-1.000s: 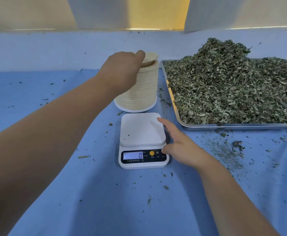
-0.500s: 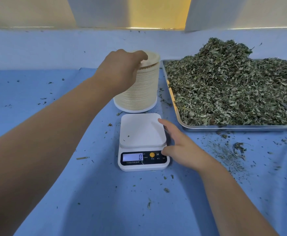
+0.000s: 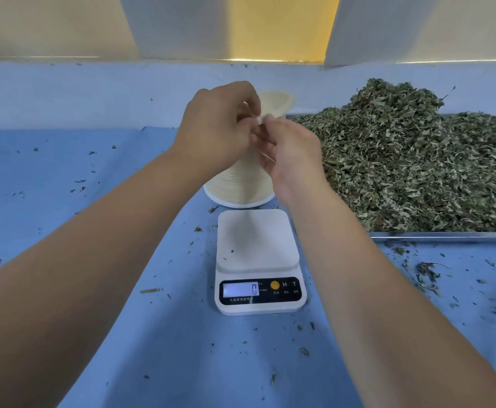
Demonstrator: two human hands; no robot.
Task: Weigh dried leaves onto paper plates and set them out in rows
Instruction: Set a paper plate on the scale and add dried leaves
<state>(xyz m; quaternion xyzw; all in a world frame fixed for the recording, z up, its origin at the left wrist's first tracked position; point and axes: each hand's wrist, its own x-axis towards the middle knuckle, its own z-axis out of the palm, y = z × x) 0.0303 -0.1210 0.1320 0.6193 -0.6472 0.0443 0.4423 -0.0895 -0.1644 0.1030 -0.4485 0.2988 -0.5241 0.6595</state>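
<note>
Paper plates [image 3: 238, 187] stand in a tall stack toward the back of the blue surface [image 3: 64, 160], just behind the scale [image 3: 257, 240]. Both hands meet at the top of the stack. The left hand [image 3: 216, 128] curls its fingers over the top plate [image 3: 277, 103], and the right hand [image 3: 292, 156] pinches the same plate's near rim, so each grip is narrow and holds that plate. The scale's display reads 0. To the right, dried leaves [image 3: 403, 160] are heaped in a metal tray [image 3: 447, 236], with leaf scraps [image 3: 425, 270] scattered in front of it.
</note>
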